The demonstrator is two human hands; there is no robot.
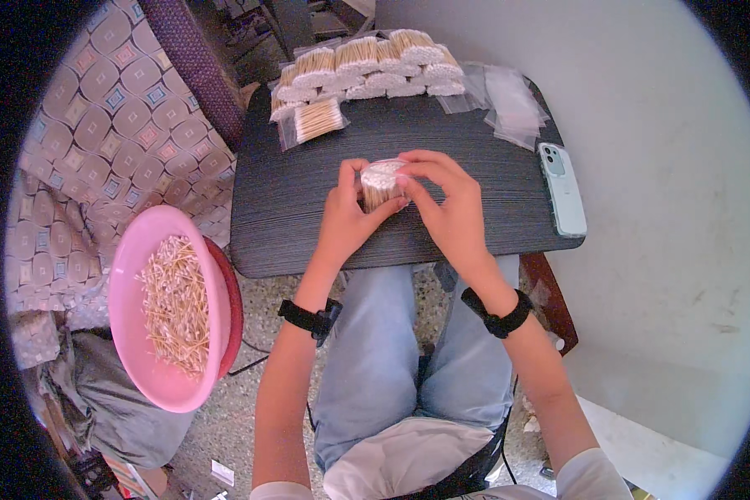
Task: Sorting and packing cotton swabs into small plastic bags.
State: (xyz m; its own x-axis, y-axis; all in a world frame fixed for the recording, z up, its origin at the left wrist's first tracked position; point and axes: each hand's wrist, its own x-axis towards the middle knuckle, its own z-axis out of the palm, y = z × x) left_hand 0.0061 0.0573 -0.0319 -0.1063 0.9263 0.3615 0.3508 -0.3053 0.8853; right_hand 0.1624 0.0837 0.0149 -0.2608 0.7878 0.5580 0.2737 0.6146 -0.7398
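Left hand [346, 218] and right hand [448, 208] both grasping cotton swab bundle [381, 183], probably inside clear bag, above dark table [308, 217]. Filled packs [367, 71] stacked behind; loose swabs left in pink basin [142, 333]; empty bags [512, 104] waiting.

Packing at a small bench: both hands meet on one bundle at its middle.

The left hand [344, 218] and right hand [448, 208] flank a swab bundle [381, 185] on the bench [292, 225]. Beyond them lie stacked swab packs [367, 67]; empty bags [512, 104] and a phone [561, 187] lie to the right. A basin of loose swabs [171, 308] sits left, off the bench.
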